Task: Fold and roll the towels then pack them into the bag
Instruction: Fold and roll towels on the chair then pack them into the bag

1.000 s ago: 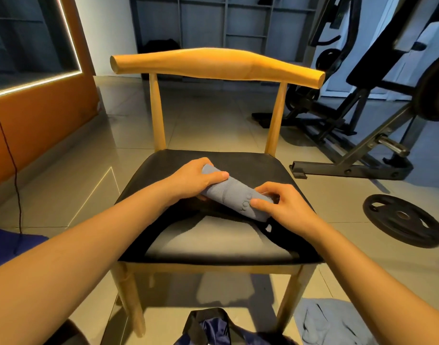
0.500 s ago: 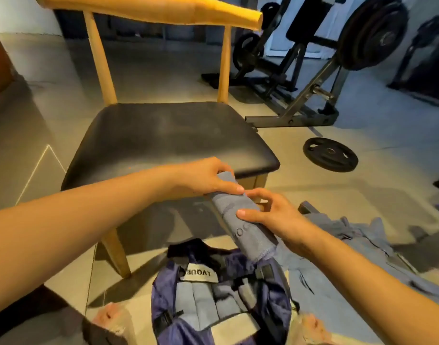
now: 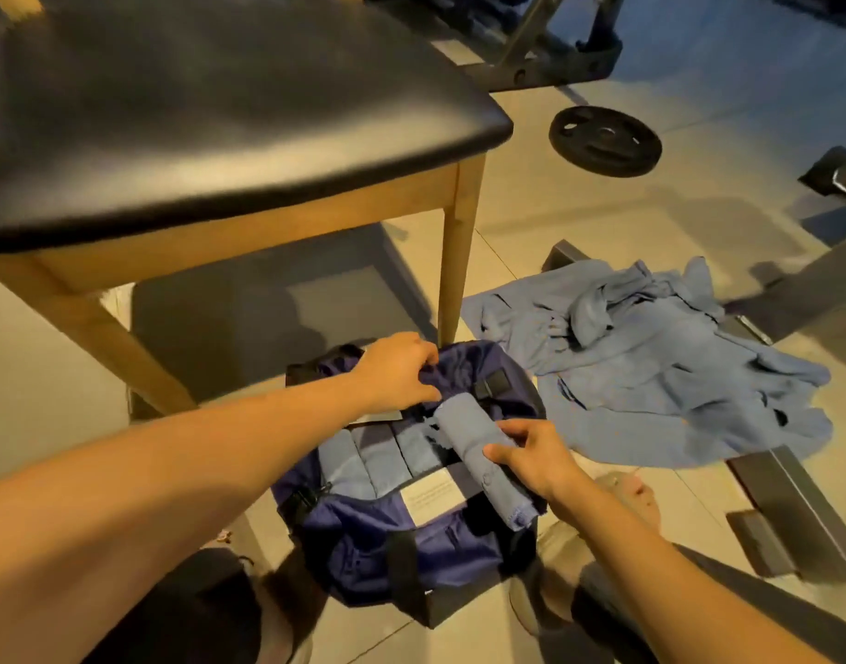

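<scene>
1. Rolled blue towel (image 3: 478, 452) sits gripped in the right hand (image 3: 531, 460), right over the open navy duffel bag (image 3: 387, 534).
2. Left hand (image 3: 397, 373) pinches the bag's far rim.
3. Rolled towels (image 3: 378, 460) line the bag; loose towels (image 3: 651, 361) lie on the floor beside it.

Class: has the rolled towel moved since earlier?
Yes. The rolled towel left the chair seat and now sits low over the bag, in the right hand.
</scene>
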The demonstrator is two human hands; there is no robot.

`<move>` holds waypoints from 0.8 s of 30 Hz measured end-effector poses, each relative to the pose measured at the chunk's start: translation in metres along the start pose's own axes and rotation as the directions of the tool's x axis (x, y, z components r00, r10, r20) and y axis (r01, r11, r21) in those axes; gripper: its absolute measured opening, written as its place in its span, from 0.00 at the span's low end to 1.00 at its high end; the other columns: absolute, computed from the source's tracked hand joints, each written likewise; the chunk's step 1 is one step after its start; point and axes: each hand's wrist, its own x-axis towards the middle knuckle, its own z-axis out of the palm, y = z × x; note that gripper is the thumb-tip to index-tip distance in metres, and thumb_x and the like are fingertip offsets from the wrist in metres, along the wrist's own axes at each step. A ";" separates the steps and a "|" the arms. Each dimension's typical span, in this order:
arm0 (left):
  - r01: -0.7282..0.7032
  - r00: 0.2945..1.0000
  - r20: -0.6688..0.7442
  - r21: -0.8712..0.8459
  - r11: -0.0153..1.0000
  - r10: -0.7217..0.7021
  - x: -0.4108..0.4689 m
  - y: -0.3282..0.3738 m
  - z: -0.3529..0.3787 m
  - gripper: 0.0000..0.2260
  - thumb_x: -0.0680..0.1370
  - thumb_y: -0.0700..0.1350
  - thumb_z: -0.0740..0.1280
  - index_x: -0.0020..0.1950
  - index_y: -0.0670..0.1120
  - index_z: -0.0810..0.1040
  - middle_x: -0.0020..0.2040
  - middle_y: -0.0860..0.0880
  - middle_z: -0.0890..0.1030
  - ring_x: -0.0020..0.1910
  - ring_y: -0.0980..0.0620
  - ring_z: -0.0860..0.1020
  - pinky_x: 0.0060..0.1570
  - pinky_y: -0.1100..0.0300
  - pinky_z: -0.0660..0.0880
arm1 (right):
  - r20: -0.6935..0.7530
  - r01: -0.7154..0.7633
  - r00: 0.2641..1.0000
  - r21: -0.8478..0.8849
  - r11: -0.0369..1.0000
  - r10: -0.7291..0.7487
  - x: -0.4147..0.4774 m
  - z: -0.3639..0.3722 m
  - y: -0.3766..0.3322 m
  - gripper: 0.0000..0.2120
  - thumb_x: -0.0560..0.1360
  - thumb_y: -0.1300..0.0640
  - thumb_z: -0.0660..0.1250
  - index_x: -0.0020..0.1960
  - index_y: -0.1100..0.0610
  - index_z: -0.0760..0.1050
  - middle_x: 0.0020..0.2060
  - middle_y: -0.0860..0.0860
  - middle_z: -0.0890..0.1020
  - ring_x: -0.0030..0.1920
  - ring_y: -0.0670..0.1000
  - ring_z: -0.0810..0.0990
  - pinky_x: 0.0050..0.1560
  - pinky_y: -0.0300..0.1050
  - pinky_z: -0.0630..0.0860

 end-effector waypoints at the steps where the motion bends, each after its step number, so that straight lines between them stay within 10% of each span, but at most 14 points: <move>1: -0.045 0.998 -0.049 0.107 0.993 0.050 0.001 -0.002 0.015 0.24 0.71 0.61 0.74 0.62 0.49 0.77 0.53 0.48 0.78 0.52 0.44 0.76 0.47 0.51 0.73 | 0.008 -0.017 1.000 -0.033 0.999 0.018 0.006 0.006 0.008 0.17 0.77 0.62 0.73 0.65 0.61 0.79 0.59 0.55 0.83 0.58 0.56 0.82 0.63 0.58 0.77; 6: 0.016 0.978 -0.205 0.256 0.967 0.038 0.017 -0.005 0.050 0.32 0.71 0.60 0.75 0.69 0.48 0.70 0.60 0.45 0.75 0.59 0.41 0.74 0.53 0.46 0.69 | -0.082 -0.088 0.993 -0.029 0.996 0.085 0.031 0.027 0.029 0.23 0.76 0.58 0.75 0.69 0.60 0.77 0.64 0.56 0.81 0.64 0.58 0.79 0.66 0.54 0.76; 12: -0.057 0.958 -0.287 -0.121 0.991 0.020 0.042 -0.022 0.054 0.15 0.77 0.42 0.71 0.60 0.47 0.71 0.47 0.44 0.81 0.46 0.39 0.78 0.43 0.52 0.65 | -0.182 -0.102 0.978 0.004 0.995 0.101 0.054 0.037 0.035 0.21 0.76 0.59 0.74 0.68 0.62 0.77 0.64 0.57 0.81 0.65 0.58 0.79 0.66 0.50 0.75; 24: -0.030 0.977 -0.209 -0.366 0.930 -0.051 0.074 -0.031 0.013 0.08 0.79 0.44 0.70 0.57 0.50 0.80 0.46 0.48 0.82 0.43 0.49 0.78 0.42 0.55 0.75 | -0.281 -0.020 0.959 -0.174 0.985 -0.030 0.093 0.091 0.014 0.21 0.81 0.59 0.67 0.73 0.59 0.73 0.67 0.57 0.79 0.67 0.60 0.77 0.67 0.55 0.74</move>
